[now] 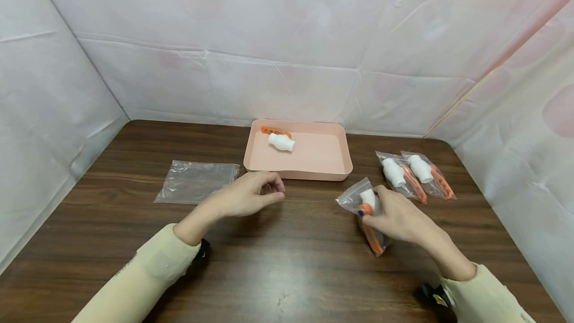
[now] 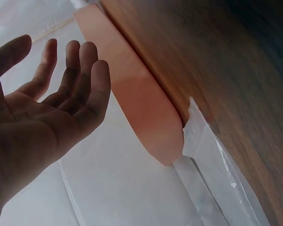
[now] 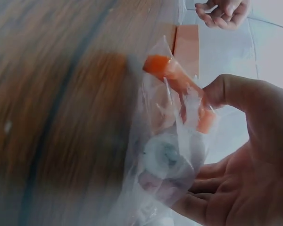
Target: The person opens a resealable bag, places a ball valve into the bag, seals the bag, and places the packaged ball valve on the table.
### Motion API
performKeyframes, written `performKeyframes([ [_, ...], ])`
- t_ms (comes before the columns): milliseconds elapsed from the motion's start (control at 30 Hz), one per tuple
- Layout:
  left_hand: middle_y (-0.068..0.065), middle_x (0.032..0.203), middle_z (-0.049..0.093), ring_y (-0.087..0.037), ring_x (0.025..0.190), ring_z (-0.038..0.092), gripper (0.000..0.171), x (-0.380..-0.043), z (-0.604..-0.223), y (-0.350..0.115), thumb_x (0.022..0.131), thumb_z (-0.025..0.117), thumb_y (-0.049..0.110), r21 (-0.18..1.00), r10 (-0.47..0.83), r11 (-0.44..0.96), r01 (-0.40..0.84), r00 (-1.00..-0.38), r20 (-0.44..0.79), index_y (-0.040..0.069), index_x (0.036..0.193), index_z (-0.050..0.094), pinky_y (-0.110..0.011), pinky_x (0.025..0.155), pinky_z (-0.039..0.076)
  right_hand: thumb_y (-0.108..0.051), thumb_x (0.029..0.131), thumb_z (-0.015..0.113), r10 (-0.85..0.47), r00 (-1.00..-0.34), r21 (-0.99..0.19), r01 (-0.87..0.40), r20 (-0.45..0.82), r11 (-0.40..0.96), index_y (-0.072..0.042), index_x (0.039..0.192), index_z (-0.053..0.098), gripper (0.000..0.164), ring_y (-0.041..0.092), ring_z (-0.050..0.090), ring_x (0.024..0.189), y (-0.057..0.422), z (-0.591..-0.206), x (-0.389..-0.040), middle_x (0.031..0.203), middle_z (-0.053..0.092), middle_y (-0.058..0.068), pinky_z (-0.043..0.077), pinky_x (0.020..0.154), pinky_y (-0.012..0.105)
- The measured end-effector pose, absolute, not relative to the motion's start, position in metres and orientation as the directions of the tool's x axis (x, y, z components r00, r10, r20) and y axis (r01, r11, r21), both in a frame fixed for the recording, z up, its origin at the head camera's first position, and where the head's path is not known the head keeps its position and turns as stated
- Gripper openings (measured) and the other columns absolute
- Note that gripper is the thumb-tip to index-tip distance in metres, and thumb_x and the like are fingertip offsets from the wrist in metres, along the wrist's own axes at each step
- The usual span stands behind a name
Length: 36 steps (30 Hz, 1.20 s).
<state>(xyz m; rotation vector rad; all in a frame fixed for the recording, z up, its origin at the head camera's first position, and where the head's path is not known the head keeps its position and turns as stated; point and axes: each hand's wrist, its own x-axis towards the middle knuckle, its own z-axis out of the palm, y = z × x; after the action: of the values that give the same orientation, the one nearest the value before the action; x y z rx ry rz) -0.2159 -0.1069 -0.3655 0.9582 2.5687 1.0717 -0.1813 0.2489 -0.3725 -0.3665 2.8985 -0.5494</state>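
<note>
My right hand (image 1: 399, 216) grips a clear plastic bag (image 1: 352, 198), thumb on one side and fingers on the other. Inside it are a white rounded piece (image 1: 367, 197) with a narrow neck and a long orange piece (image 1: 373, 236). A small blue spot shows near the thumb. In the right wrist view, the orange piece (image 3: 156, 64) lies by the thumb and the round white end (image 3: 161, 155) by the fingers. My left hand (image 1: 246, 196) hovers before the pink tray (image 1: 296, 175), fingers loosely curved, holding nothing.
The tray bears a white piece (image 1: 281, 142) and an orange piece (image 1: 275, 131) at its left. A flat clear bag (image 1: 193, 182) lies left of it. Two filled bags (image 1: 394, 172) (image 1: 421, 168) lie at the right. Pale sheeting (image 1: 287, 39) surrounds the wooden table (image 1: 278, 273).
</note>
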Motion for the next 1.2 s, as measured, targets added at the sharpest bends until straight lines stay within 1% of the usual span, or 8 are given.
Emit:
performKeyframes([
  [133,0.010,0.089,0.060,-0.010,0.084,0.057,0.005,-0.216,-0.365,-0.110,0.094,0.063,0.026,0.663,0.651,0.555,0.503,-0.758,0.030,0.022,0.098,0.061,-0.030,0.073,0.047,-0.027,0.076,0.069,-0.276,-0.948,-0.362,-0.206,-0.155,0.909,0.002,0.115,0.047,0.053,0.017,0.050,0.067,0.255,-0.370,-0.180,0.081,0.055,0.004,0.041,0.054,0.032],
  [333,0.009,0.089,0.060,-0.011,0.082,0.057,0.007,-0.216,-0.365,-0.112,0.095,0.062,0.026,0.651,0.668,0.567,0.505,-0.744,-0.004,0.021,0.099,0.061,-0.029,0.073,0.047,-0.028,0.076,0.070,-0.266,-0.949,-0.320,-0.202,-0.170,0.925,0.003,0.117,0.046,0.056,0.018,0.051,0.069,0.266,-0.368,-0.179,0.082,0.055,0.004,0.041,0.056,0.033],
  [500,0.010,0.089,0.059,-0.010,0.082,0.057,0.007,-0.217,-0.366,-0.112,0.095,0.061,0.027,0.634,0.669,0.582,0.508,-0.743,-0.019,0.022,0.099,0.061,-0.029,0.073,0.046,-0.030,0.076,0.073,-0.287,-0.941,-0.263,-0.235,-0.179,0.936,0.006,0.118,0.045,0.062,0.017,0.052,0.072,0.275,-0.366,-0.180,0.086,0.056,0.004,0.043,0.059,0.035],
  [667,0.009,0.088,0.060,-0.011,0.081,0.057,0.006,-0.217,-0.368,-0.114,0.095,0.061,0.027,0.636,0.661,0.600,0.486,-0.749,-0.052,0.022,0.099,0.061,-0.029,0.073,0.047,-0.030,0.075,0.076,-0.313,-0.932,-0.239,-0.266,-0.185,0.934,0.009,0.119,0.046,0.066,0.015,0.051,0.068,0.279,-0.365,-0.180,0.084,0.056,0.003,0.043,0.057,0.034],
  [900,0.009,0.088,0.060,-0.011,0.081,0.057,0.006,-0.217,-0.369,-0.116,0.095,0.061,0.027,0.637,0.663,0.601,0.482,-0.746,-0.061,0.022,0.099,0.061,-0.029,0.074,0.047,-0.025,0.074,0.075,-0.275,-0.945,-0.252,-0.227,-0.178,0.941,0.004,0.109,0.045,0.055,0.017,0.048,0.059,0.281,-0.362,-0.176,0.075,0.051,0.003,0.038,0.049,0.033],
  [1000,0.009,0.089,0.060,-0.011,0.082,0.057,0.006,-0.217,-0.369,-0.116,0.095,0.061,0.027,0.634,0.668,0.600,0.487,-0.742,-0.062,0.022,0.100,0.061,-0.029,0.075,0.046,-0.025,0.075,0.076,-0.266,-0.949,-0.240,-0.223,-0.168,0.945,0.003,0.108,0.043,0.054,0.017,0.048,0.058,0.283,-0.361,-0.175,0.074,0.051,0.003,0.038,0.049,0.033],
  [1100,0.009,0.088,0.060,-0.011,0.083,0.057,0.007,-0.217,-0.369,-0.116,0.095,0.061,0.026,0.636,0.669,0.598,0.488,-0.741,-0.061,0.022,0.100,0.061,-0.029,0.075,0.046,-0.027,0.075,0.076,-0.259,-0.952,-0.218,-0.221,-0.165,0.951,0.004,0.113,0.044,0.059,0.017,0.051,0.061,0.286,-0.361,-0.175,0.079,0.056,0.006,0.041,0.051,0.035],
  [1200,0.009,0.088,0.060,-0.010,0.082,0.057,0.007,-0.217,-0.369,-0.117,0.095,0.061,0.027,0.637,0.669,0.597,0.487,-0.741,-0.061,0.022,0.100,0.061,-0.029,0.075,0.047,-0.028,0.074,0.078,-0.259,-0.953,-0.205,-0.225,-0.158,0.953,0.005,0.120,0.046,0.064,0.022,0.055,0.068,0.289,-0.359,-0.175,0.098,0.058,0.018,0.044,0.055,0.040],
])
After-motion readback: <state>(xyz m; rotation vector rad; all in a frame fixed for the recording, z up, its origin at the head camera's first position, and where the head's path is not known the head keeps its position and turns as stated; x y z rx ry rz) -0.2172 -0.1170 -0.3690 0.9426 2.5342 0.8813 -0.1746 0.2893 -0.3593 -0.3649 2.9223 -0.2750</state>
